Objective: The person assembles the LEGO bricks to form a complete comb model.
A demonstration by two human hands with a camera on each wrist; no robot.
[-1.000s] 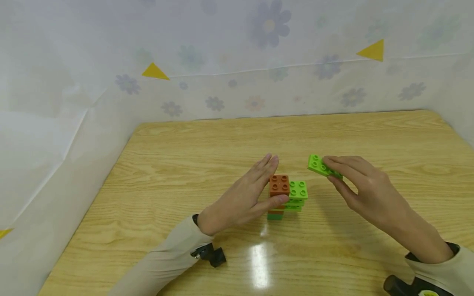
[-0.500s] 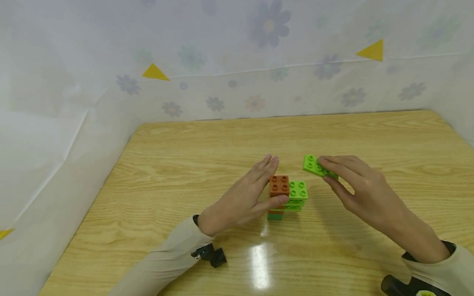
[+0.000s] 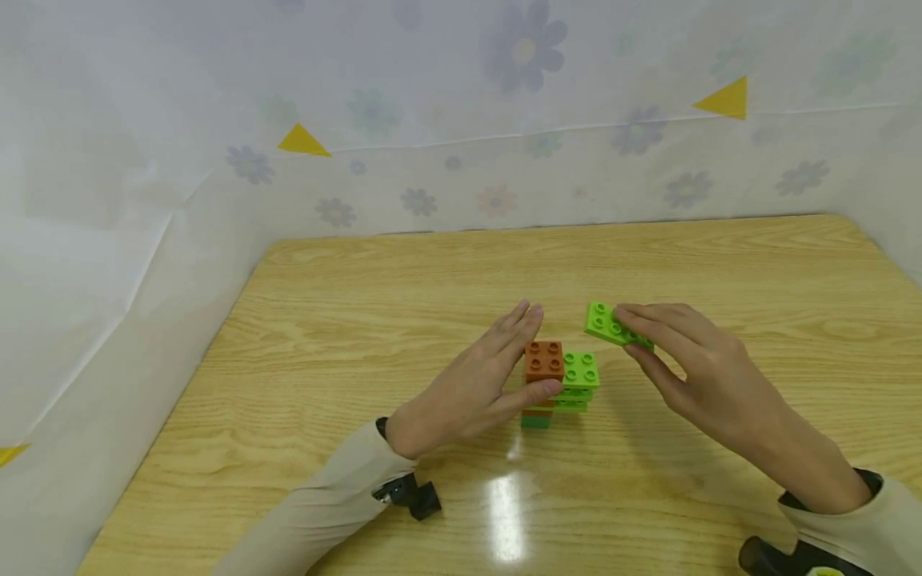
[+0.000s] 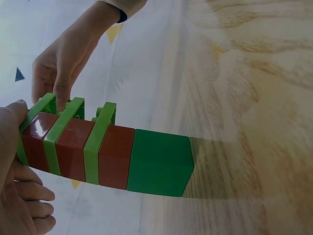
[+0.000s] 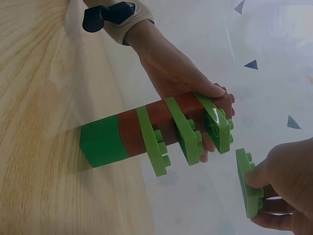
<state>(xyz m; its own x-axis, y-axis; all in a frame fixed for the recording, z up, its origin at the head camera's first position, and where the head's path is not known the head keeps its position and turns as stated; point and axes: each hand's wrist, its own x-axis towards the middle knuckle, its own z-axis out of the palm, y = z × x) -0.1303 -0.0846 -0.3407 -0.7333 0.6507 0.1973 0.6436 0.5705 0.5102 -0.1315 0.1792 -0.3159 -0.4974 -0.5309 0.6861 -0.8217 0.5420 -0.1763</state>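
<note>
A tower of toy building bricks (image 5: 129, 134) stands upright on the table, with a dark green brick (image 4: 161, 161) at its foot. Above it, reddish-brown bricks (image 3: 543, 362) alternate with thin light-green plates (image 5: 185, 133) that jut out to the right. My left hand (image 3: 475, 380) holds the tower near its top, thumb on the near side and fingers behind. To the right of the tower, my right hand (image 3: 709, 372) pinches a loose light-green studded plate (image 3: 601, 322) between thumb and fingers. That plate is in the air, tilted and apart from the tower.
The wooden table (image 3: 389, 296) reaches back to a white flowered sheet (image 3: 461, 192) bearing yellow triangles (image 3: 727, 99). Black camera mounts sit on both wrists; the left one (image 3: 412, 494) hangs over the table.
My right hand has moved a little left with the light-green plate, closer to the tower. The left hand and the tower have not visibly moved.
</note>
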